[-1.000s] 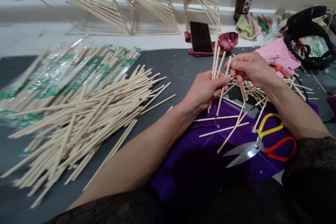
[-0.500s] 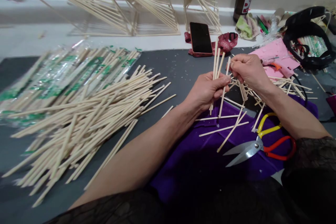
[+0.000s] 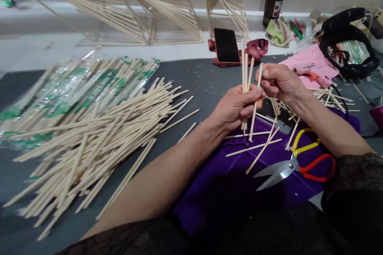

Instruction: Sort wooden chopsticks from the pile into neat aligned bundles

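Observation:
My left hand (image 3: 239, 105) is closed around several wooden chopsticks (image 3: 245, 72), which point upward in a loose fan. One separate chopstick (image 3: 254, 116) slants past its thumb tip. The upper end of that one lies between the thumb and fingers of my right hand (image 3: 279, 81), closed in a pinch. Below both hands, short stick pieces (image 3: 254, 148) lie across a purple cloth (image 3: 215, 183). Scissors (image 3: 289, 165) with one yellow and one red handle rest there, blades apart. To the left is a big pile of loose chopsticks (image 3: 101, 151).
Wrapped chopsticks (image 3: 72, 87) with green print lie behind the pile. Stick frames (image 3: 176, 20) stand along the wall. A phone (image 3: 226, 46) on a red lanyard, a dark bottle (image 3: 274, 0), pink paper (image 3: 314, 61) and a black headband-like object (image 3: 350, 44) sit at the back.
My right fingers have closed farther around the top of the single chopstick, which they only met at its side before. The view has shifted slightly. My left hand keeps its grip.

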The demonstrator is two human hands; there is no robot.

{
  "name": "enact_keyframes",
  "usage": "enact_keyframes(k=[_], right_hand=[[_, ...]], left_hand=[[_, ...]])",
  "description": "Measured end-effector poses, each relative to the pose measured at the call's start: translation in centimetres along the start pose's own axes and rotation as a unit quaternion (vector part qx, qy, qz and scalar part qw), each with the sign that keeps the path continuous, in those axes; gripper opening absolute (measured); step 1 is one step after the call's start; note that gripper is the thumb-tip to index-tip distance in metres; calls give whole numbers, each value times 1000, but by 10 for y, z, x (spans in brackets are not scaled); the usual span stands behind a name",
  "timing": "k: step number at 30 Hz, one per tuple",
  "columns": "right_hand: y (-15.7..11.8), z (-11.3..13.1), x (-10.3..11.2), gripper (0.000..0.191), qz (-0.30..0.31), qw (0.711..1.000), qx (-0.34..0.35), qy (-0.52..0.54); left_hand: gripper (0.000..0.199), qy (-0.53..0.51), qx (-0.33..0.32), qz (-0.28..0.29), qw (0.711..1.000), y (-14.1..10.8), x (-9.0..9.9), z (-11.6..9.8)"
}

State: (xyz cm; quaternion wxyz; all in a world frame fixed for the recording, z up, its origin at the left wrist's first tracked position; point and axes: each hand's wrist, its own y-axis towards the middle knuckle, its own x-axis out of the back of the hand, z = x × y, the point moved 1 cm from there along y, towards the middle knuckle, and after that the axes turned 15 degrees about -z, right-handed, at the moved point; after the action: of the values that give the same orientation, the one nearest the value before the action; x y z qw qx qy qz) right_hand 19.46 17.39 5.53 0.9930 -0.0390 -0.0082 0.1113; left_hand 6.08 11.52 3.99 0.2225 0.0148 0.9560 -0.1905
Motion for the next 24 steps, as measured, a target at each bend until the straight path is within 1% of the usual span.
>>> enact_keyframes(k=[6,11,14,16,18,21,24], right_hand=[[-1,6,5,13,-9,997,55,-51],[0,5,7,23,-8,993,84,-78],[0,7,9,33,-20,987,106,-120],[-1,10,11,37,-30,980,121,-153],[-1,12,12,37,-46,970,152,-184],[-4,12,10,36,-83,947,219,-219],[-7,9,6,36,-117,930,250,-243]], left_hand=[[15,14,-33,-16,999,2,3,-4],[18,41,-49,-50,997,6,5,-6],[17,63,-46,-48,996,6,7,-5],[15,77,-45,-44,995,5,7,-5],[15,86,-54,-53,993,4,6,-5],[14,98,-74,-88,988,3,3,-5],[15,105,-70,-120,985,2,1,-5]])
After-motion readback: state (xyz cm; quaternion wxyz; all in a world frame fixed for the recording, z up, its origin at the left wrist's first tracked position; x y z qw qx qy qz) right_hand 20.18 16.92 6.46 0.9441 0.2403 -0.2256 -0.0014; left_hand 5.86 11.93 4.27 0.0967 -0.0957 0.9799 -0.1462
